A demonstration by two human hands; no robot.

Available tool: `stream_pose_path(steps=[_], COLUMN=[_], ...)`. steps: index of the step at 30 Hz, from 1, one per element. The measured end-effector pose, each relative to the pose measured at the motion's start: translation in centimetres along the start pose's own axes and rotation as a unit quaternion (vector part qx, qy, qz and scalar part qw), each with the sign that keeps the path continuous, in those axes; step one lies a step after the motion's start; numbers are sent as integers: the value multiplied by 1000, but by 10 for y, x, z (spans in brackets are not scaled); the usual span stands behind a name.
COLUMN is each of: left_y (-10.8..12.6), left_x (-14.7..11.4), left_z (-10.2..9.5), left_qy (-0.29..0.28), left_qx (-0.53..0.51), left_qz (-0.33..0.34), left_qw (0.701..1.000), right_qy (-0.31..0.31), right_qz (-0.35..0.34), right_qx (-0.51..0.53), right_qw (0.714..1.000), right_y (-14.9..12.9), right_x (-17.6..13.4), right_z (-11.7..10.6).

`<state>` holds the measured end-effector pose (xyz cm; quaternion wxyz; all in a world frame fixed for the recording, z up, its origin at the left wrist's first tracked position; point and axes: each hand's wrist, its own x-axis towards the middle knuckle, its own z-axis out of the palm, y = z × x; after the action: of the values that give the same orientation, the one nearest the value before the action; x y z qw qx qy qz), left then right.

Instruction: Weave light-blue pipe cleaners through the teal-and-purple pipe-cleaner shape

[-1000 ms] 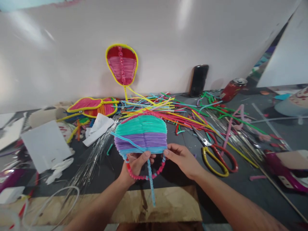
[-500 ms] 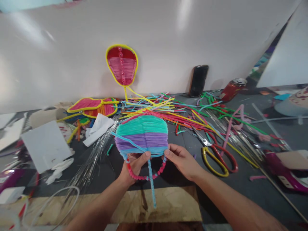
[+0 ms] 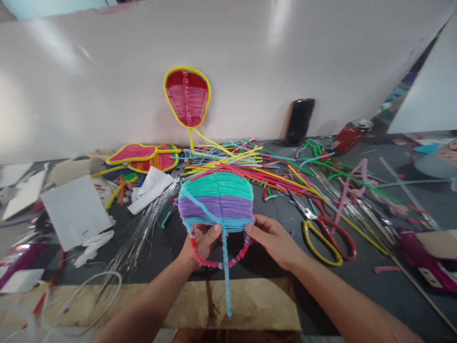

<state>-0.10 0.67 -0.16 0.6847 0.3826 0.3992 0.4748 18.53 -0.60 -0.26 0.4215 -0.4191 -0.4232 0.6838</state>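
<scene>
Between my hands is a pipe-cleaner fan (image 3: 217,202), banded green, purple and light blue, with an unfilled pink-and-blue curved rim at its lower end. A twisted light-blue pipe-cleaner stem (image 3: 226,276) hangs down from its middle, and one loose blue end crosses its face to the upper left. My left hand (image 3: 203,242) grips the lower left, thumb on the front beside the stem and fingers behind, partly hidden. At the lower right edge, my right hand (image 3: 269,238) pinches the rim between thumb and fingers.
Scissors (image 3: 317,228) with red and yellow handles lie at the right. Loose pipe cleaners (image 3: 228,155) are heaped behind. A pink-and-red fan (image 3: 188,97) stands against the white board, near a phone (image 3: 300,121) and a red can (image 3: 352,136). White paper (image 3: 76,212) lies left.
The loose blue end has swung from pointing left to a steeper slant toward the upper left. Both hands keep their hold on the fan. The whole view has shifted slightly.
</scene>
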Motion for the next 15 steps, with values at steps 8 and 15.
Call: stream_pose_path(steps=[8,15], left_y=[5,6], left_x=[2,4], left_z=[-7,-7], left_qy=[-136,-120], left_qx=[-23,-42], left_qz=[-17,-49], left_qw=[990,991], right_qy=[21,15], right_qz=[-16,-22], right_qx=[-2,-22], right_qw=[1000,999], right_y=[-6,-9], right_x=[-1,-3], right_z=[-1,-2])
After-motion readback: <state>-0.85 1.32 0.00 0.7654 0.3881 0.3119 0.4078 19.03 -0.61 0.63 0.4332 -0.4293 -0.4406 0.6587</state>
